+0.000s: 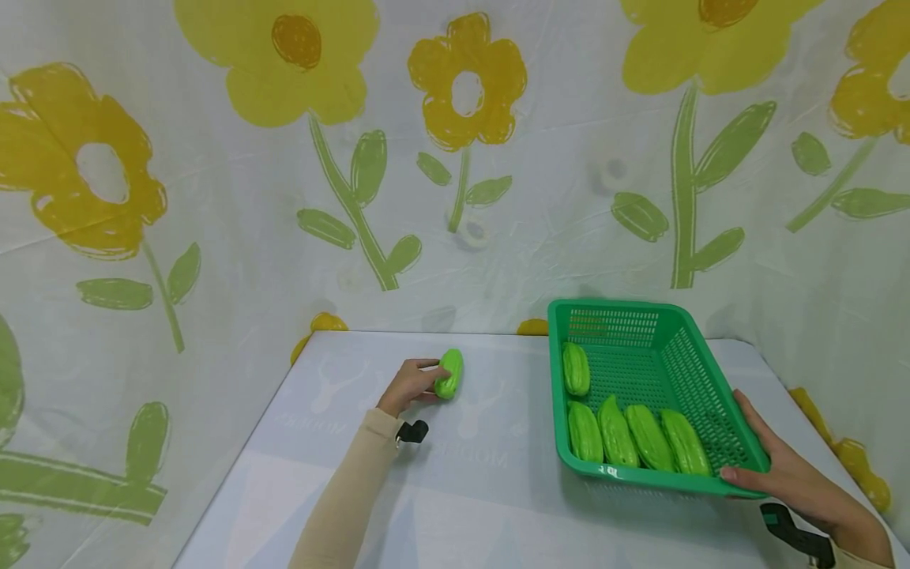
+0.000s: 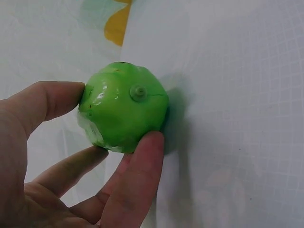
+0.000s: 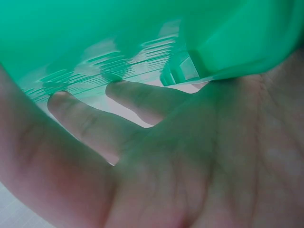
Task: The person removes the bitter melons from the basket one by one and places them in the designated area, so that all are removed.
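Note:
Near the far side of the table my left hand [image 1: 411, 385] pinches a glossy light-green bitter gourd [image 1: 449, 373] between thumb and fingers. In the left wrist view the stem end of this bitter gourd [image 2: 121, 107] faces the camera, with fingertips on its side and underside. At the right, my right hand [image 1: 799, 478] grips the near right corner of a green plastic basket [image 1: 693, 379], thumb over the rim. The right wrist view shows fingers [image 3: 137, 97] under the basket's slotted base. Several bitter gourds [image 1: 647, 437] lie side by side along the basket's near wall; another bitter gourd [image 1: 576, 369] rests by its left wall.
A white table [image 1: 490, 506] with faint printed patterns carries everything. Behind and beside it hangs a white curtain [image 1: 547, 197] with yellow flowers and green leaves. The basket stands on the table's right half, tilted in view.

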A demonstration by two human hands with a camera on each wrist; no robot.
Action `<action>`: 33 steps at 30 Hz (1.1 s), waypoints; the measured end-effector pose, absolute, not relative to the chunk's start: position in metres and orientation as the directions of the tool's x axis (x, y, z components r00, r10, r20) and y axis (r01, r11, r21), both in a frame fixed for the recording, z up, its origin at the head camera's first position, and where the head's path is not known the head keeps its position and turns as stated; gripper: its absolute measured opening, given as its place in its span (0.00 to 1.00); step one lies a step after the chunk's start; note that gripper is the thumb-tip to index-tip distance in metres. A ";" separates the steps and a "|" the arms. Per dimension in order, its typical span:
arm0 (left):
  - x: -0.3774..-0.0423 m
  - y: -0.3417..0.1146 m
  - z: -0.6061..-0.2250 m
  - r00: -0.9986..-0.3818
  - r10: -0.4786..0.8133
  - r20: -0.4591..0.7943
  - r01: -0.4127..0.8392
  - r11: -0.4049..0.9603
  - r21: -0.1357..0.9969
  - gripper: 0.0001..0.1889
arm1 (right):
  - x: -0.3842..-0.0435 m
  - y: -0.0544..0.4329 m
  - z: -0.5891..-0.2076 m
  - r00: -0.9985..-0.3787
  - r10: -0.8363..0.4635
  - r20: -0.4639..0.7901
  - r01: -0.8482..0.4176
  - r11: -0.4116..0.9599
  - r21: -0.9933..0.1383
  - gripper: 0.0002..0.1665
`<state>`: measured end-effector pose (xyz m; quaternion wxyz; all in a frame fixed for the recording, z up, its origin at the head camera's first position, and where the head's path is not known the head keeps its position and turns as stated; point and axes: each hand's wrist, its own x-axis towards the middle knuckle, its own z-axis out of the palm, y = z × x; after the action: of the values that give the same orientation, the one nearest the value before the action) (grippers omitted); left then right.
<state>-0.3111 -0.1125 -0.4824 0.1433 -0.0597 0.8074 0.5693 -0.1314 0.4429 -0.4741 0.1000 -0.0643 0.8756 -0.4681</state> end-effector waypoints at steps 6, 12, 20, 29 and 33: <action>-0.312 -0.115 -0.482 -0.948 0.075 -0.308 -0.265 0.345 0.900 0.31 | -0.132 0.444 -0.474 -0.971 -0.210 -0.119 -0.020 0.560 -0.828 0.62; -0.311 -0.116 -0.481 -0.946 0.073 -0.315 -0.269 0.362 0.893 0.31 | -0.131 0.445 -0.474 -0.967 -0.217 -0.131 -0.014 0.563 -0.826 0.61; -0.311 -0.118 -0.481 -0.944 0.071 -0.322 -0.272 0.381 0.884 0.31 | -0.132 0.444 -0.472 -0.966 -0.214 -0.143 0.002 0.549 -0.836 0.62; -0.309 -0.121 -0.479 -0.942 0.076 -0.326 -0.277 0.373 0.886 0.31 | -0.132 0.442 -0.471 -0.968 -0.206 -0.143 0.004 0.558 -0.830 0.63; -0.308 -0.121 -0.480 -0.946 0.061 -0.318 -0.273 0.375 0.886 0.31 | -0.132 0.443 -0.471 -0.967 -0.207 -0.148 0.016 0.529 -0.848 0.63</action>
<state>-0.3079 -0.1213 -0.4796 0.1505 -0.0650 0.8153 0.5553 -0.1322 0.4431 -0.4715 0.1160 -0.0551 0.8667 -0.4819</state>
